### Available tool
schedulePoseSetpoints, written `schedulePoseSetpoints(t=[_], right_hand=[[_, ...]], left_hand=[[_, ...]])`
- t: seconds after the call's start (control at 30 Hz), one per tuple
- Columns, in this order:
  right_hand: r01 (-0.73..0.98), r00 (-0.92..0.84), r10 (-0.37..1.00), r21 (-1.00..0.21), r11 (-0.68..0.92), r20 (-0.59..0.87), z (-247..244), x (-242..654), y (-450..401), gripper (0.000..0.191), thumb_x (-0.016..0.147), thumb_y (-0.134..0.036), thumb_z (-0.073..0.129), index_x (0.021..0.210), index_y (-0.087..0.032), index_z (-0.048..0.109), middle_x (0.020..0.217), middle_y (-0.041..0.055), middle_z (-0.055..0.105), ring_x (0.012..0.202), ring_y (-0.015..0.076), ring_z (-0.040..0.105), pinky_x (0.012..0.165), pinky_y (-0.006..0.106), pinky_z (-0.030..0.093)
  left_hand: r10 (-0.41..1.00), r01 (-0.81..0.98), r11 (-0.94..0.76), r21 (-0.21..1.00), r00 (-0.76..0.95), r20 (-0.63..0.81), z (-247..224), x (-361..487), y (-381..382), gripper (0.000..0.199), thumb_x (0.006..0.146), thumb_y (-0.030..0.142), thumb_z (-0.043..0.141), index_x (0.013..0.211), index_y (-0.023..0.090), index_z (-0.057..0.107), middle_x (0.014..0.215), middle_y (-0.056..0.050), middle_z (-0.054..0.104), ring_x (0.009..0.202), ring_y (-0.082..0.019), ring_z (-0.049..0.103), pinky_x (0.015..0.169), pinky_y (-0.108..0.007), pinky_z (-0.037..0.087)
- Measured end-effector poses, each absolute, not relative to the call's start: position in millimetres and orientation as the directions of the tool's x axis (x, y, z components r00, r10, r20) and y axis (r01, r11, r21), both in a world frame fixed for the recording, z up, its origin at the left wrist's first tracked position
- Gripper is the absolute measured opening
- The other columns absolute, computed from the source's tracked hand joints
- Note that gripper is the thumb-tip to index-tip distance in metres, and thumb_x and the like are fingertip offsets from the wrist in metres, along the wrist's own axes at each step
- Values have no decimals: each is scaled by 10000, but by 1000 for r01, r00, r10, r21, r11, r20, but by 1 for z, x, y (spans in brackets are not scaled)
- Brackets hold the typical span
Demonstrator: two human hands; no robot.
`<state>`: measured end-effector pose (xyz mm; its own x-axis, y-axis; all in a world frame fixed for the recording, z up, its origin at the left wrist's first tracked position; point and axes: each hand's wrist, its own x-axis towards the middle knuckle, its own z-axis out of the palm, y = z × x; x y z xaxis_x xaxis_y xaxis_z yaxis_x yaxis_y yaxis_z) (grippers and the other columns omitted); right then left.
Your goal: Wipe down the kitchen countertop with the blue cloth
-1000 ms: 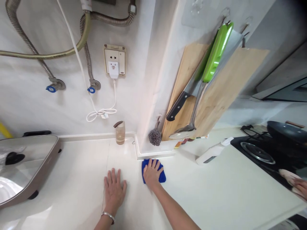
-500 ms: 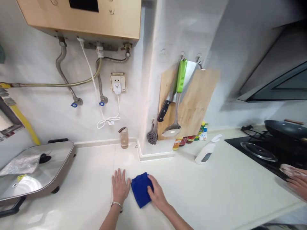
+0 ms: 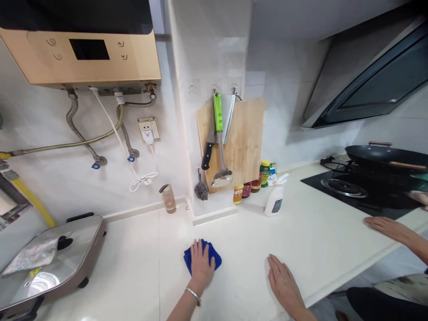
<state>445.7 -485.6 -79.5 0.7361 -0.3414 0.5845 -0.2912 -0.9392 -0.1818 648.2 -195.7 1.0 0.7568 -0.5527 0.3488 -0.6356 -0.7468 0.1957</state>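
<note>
Pressing flat on a folded blue cleaning cloth (image 3: 203, 262), the left hand (image 3: 201, 266) lies palm down with fingers spread toward twelve o'clock, a metal bangle at the wrist; it covers the cloth without clenching it. The right hand (image 3: 282, 280) lies at three o'clock from the left one, well apart, palm down and spread on the bare white stone countertop (image 3: 133, 267), gripping nothing. Both forearms enter from the bottom edge and are cut off there. The cloth sits on the counter near the front of the white tiled wall pillar (image 3: 210, 58). At three o'clock, near the black glass gas hob (image 3: 361, 191), another person's hand (image 3: 388, 226) lies flat on the counter edge, and part of a further hand shows at the right border, too cropped to read. Counted outward: one cloth, one white plastic spray bottle (image 3: 274, 202), one steel wool scourer (image 3: 201, 191), one small clear bottle (image 3: 169, 198), four small condiment jars and cartons (image 3: 256, 180) at the foot of one hanging wooden chopping board (image 3: 242, 138). On the board hang one black-handled knife, one green-handled ladle (image 3: 220, 138) and one cleaver, partly hidden. At nine o'clock one electric skillet with a glass lid (image 3: 50, 263) is cut off by the frame. One dark wok (image 3: 384, 156) sits on the hob.
</note>
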Motion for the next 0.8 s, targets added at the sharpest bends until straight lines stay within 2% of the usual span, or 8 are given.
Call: schedulePoseSetpoints(t=[0.1,0.17,0.3,0.37,0.47,0.57,0.8], right_hand=[[-307,715,-332,-151,-940,615,-82,448,-482,461,976,-288,310,1356,-115,506,1392,156,584,1290,232,543,1148,455,404],[-294,714,-322,-151,-944,621,-82,448,-481,471,978,-299,310,1367,-114,501,1398,156,579,1290,231,543,1152,451,402],[-275,716,-321,-171,-946,620,-82,445,-483,486,984,-334,296,1372,-141,518,1408,148,573,1298,238,537,1137,455,421],[-265,719,-313,-172,-949,620,-83,443,-483,491,985,-345,292,1369,-150,528,1415,145,567,1308,241,530,1120,458,436],[-265,723,-304,-158,-951,620,-82,443,-482,493,982,-319,282,1371,-146,529,1424,144,560,1318,242,520,1119,465,434],[-282,730,-303,-133,-950,612,-80,442,-479,493,974,-281,283,1389,-139,508,1431,140,557,1330,244,510,1139,478,410],[-273,732,-313,-161,-949,604,-77,437,-481,519,958,-310,360,1452,-160,416,1432,134,558,1302,263,537,1110,491,439]], left_hand=[[-599,-689,-704,169,705,379,-14,626,-206,606,954,370,434,1507,123,424,1607,-200,346,1505,-374,290,1193,-633,334],[-610,-703,-694,152,688,393,-18,625,-199,625,967,362,419,1552,161,334,1621,-172,329,1508,-353,293,1195,-618,338],[-661,-750,-653,109,634,402,-14,646,-167,618,986,374,405,1576,255,261,1625,-103,352,1509,-313,304,1198,-587,341],[-620,-716,-691,99,658,428,-11,663,-151,609,996,377,383,1574,220,272,1612,-117,382,1507,-301,312,1203,-564,340],[-519,-623,-776,98,719,462,-7,690,-134,586,998,389,365,1529,140,376,1573,-162,438,1492,-302,345,1200,-546,345],[-482,-577,-812,92,751,452,-4,715,-130,573,994,397,365,1474,100,461,1544,-183,474,1472,-317,380,1193,-549,351],[-442,-529,-841,117,795,415,5,759,-150,581,987,384,365,1463,69,475,1543,-201,466,1468,-333,382,1205,-539,333]])
